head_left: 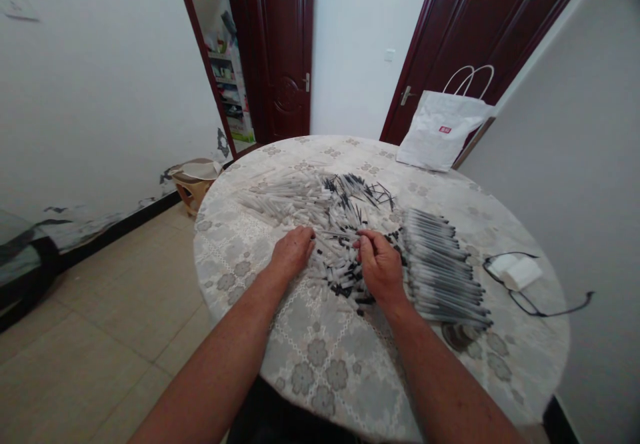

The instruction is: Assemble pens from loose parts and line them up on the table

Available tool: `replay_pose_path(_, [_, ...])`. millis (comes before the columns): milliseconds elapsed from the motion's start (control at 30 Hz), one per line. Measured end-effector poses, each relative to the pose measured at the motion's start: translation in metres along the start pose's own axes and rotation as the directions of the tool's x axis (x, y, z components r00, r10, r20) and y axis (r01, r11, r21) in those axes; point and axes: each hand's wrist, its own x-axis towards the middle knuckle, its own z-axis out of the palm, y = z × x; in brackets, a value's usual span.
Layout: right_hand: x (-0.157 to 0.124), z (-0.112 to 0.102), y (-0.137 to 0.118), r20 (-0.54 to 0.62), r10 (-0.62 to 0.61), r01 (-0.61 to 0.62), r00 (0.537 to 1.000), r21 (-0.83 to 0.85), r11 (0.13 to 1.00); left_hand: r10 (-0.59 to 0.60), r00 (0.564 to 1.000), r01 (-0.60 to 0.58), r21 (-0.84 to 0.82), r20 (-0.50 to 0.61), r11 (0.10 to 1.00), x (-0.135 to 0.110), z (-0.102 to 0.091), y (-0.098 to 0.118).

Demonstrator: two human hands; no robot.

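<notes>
bare forearms [225,344] nearest, reaching in over a flowered cloth [315,391]. brownish round thing [460,339] by the right arm, at the near edge of a row of pens [440,264]; cannot say what it is. pens lie side by side, just right of the right hand [383,267]. glasses [537,313] and a white roll [523,274] farther right, near the cloth's edge.

between the hands: jumbled heap of short pieces [345,274], white and black. right hand: thumb and fingers drawn together in a pinch, apparently on a slim piece, blurred. left hand [295,249]: fingers curled, resting low beside the heap; cannot tell whether it grips anything.

beyond: loose white tubes [285,197], thin dark sticks [350,184] to their right.

handling, by judgement: pens and tubes look plastic, so light, fairly stiff, smooth enough to roll or slide; thin sticks may bend. best held mid-length between thumb and forefinger; short pieces by the fingertips.

no writing readable on the pens. farther: white bag [430,134], upright, red label [445,130] with pale marks too small to read. past it, dark red doors [285,51]; green box [243,127] in the left doorway, lettering illegible.
</notes>
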Motion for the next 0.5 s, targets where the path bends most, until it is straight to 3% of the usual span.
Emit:
replay_pose_path(167, [-0.004, 0.005, 0.001, -0.005, 0.017, -0.017, 1.0, 0.025, 1.0, -0.101, 0.971, 0.004, -0.407, -0.216, 0.914, 0.005, -0.002, -0.005])
replay_pose_path(233, [-0.006, 0.007, 0.001, 0.008, 0.024, -0.024, 1.0, 0.02, 1.0, -0.213, 0.957, 0.054, -0.603, -0.195, 0.796, 0.008, -0.007, -0.003])
replay_pose_path(267, [-0.007, 0.008, 0.0, 0.019, 0.025, -0.025, 1.0, 0.014, 1.0, -0.278, 0.95, 0.092, -0.722, -0.143, 0.686, 0.009, -0.011, -0.001])
replay_pose_path(333, [-0.011, 0.01, -0.002, 0.041, 0.013, -0.012, 0.999, -0.005, 1.0, -0.373, 0.928, 0.143, -0.931, 0.008, 0.336, 0.01, -0.016, 0.003])
replay_pose_path(400, [-0.014, 0.012, -0.004, 0.068, -0.016, 0.017, 0.998, -0.019, 1.0, -0.383, 0.917, 0.125, -0.992, 0.112, 0.009, 0.01, -0.021, 0.007])
replay_pose_path(433, [-0.015, 0.013, -0.004, 0.083, -0.031, 0.033, 0.996, -0.024, 0.999, -0.371, 0.92, 0.105, -0.991, 0.129, -0.084, 0.01, -0.023, 0.008])
replay_pose_path(500, [-0.016, 0.014, -0.006, 0.104, -0.061, 0.064, 0.993, -0.028, 0.998, -0.347, 0.929, 0.073, -0.983, 0.129, -0.169, 0.009, -0.026, 0.011])
